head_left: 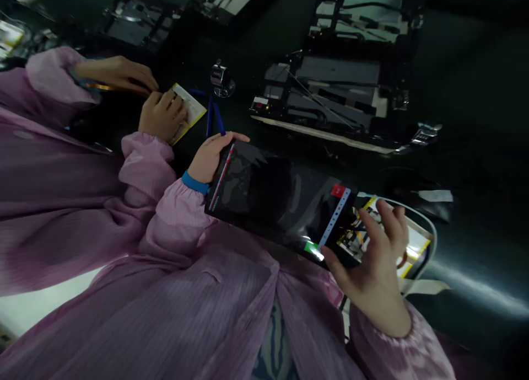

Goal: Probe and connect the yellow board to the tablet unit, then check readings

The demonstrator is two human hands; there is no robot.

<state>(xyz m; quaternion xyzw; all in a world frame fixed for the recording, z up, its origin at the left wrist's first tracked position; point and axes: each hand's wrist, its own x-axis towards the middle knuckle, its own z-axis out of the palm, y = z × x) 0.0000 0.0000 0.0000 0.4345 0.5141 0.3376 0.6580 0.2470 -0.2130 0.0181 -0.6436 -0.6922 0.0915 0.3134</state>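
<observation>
A dark tablet screen [285,198] lies tilted in front of my body, lit with a red block, a green block and a pale strip at its right end. My left hand [209,156], with a blue wristband [195,182], grips its left edge, and part of the fingers is hidden behind it. My right hand [378,264] is open with fingers spread, its thumb at the screen's lower right corner beside the green block. Behind those fingers is an opened device [418,241] with a yellow-edged silver battery and a pale cable.
A co-worker's hands [163,115] at the left are over a yellow-edged pouch [194,108]. Blue pens [218,118] and a small metal cylinder [221,78] lie ahead. Farther back are opened device housings [330,93]. A black mouse-like object [433,203] rests at the right.
</observation>
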